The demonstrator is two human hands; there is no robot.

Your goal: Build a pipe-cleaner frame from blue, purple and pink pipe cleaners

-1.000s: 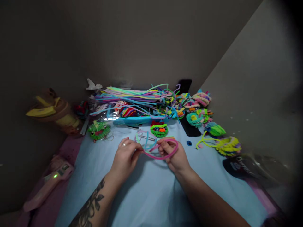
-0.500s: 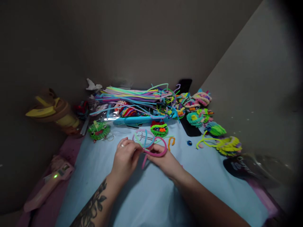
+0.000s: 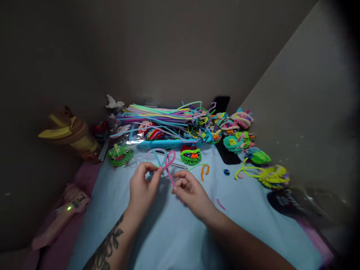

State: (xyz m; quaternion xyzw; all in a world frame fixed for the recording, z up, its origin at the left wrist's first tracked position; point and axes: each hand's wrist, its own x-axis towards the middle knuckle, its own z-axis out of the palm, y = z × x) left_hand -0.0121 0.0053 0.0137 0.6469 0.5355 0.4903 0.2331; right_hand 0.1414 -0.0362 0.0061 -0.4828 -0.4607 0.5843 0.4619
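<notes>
My left hand (image 3: pixel 144 187) is closed in a pinch on looped pipe cleaners, where a pink one (image 3: pixel 170 159) crosses lilac and light blue ones (image 3: pixel 161 156). My right hand (image 3: pixel 194 193) has its fingers curled, with thumb and forefinger closed on the pink pipe cleaner's lower end. Behind the loops lie scissors (image 3: pixel 180 165), partly hidden. Just beyond stands a green and red fuzzy figure (image 3: pixel 191 155) with eyes and an orange mouth. A bent orange piece (image 3: pixel 204 171) rests to the right of it, and a short pink scrap (image 3: pixel 221 204) lies right of my right hand.
At the back a blue tray (image 3: pixel 168 143) holds a bundle of pipe cleaners (image 3: pixel 157 112). A green figure (image 3: pixel 120 155) sits at left, near a pink glue gun (image 3: pixel 63 217) and a brown-yellow cup (image 3: pixel 81 138). Several fuzzy figures (image 3: pixel 239 140) and a cap (image 3: pixel 282 202) line the right.
The pink loop has become smaller and moved left. My right hand has shifted from the loop down to the pink tail. The pink scrap now shows.
</notes>
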